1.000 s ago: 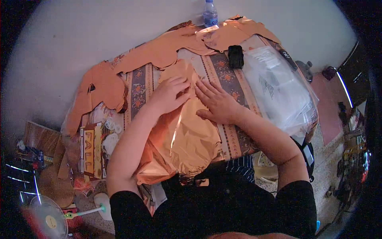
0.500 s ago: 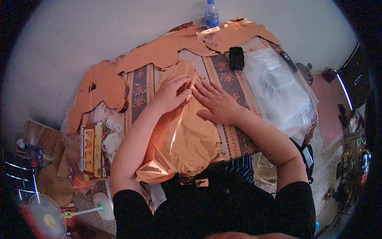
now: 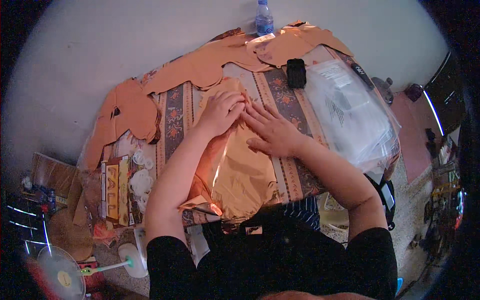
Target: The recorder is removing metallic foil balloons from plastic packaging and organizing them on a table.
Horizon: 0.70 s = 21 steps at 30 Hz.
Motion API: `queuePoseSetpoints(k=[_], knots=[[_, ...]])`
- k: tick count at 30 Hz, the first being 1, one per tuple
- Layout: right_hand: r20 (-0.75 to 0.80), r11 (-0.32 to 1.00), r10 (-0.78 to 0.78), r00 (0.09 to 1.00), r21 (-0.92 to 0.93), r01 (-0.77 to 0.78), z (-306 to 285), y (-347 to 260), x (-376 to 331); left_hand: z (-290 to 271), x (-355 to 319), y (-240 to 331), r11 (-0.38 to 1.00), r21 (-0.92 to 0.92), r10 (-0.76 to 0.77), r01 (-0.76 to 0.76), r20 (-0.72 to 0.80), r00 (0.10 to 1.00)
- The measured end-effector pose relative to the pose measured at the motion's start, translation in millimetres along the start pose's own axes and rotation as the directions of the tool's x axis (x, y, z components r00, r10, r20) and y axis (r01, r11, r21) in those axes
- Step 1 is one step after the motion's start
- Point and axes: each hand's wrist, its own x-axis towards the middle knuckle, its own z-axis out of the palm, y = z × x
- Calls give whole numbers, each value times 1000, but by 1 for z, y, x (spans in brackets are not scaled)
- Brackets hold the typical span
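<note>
A flat, copper-coloured foil balloon (image 3: 245,182) lies lengthwise before me, its left side folded over with a shiny crease and its near end hanging at the table's edge by my lap. My left hand (image 3: 220,114) is closed near its upper middle, with fingertips pinching a small bit of foil. Beside those fingertips my right hand (image 3: 275,134) rests flat on the foil, fingers stretched out and holding nothing. More flat copper foil balloons lie around the table's far side: one at the left (image 3: 125,111), one at the back (image 3: 190,67) and one at the back right (image 3: 290,47).
The table wears a patterned cloth (image 3: 175,112). A water bottle (image 3: 264,20), a black case-like object (image 3: 296,73) and clear plastic bags (image 3: 350,117) lie beyond and to the right. White ribbon coils (image 3: 142,180) and a printed card box (image 3: 116,190) sit at left, above a fan (image 3: 62,275).
My left hand has shifted slightly right and its fingers have closed on the foil next to my right hand. The folded near-left foil flap has moved and narrowed. My right hand stays almost in place.
</note>
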Motion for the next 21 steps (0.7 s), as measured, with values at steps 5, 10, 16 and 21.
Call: queuePoseSetpoints(k=[5,10,16,21], knots=[[-149,985,17,989,173,9,-1,8,-3,-1,0,11,995,97,-3,-4,67,998],[-168,997,-69,983,19,73,-4,4,-3,-3,-1,9,994,109,-20,13,58,998],[-183,996,-88,979,-36,83,-2,3,-7,-11,2,16,997,-55,-44,47,45,998],[-183,993,-98,978,-78,85,0,5,-9,-33,-16,12,990,126,63,-66,24,998]])
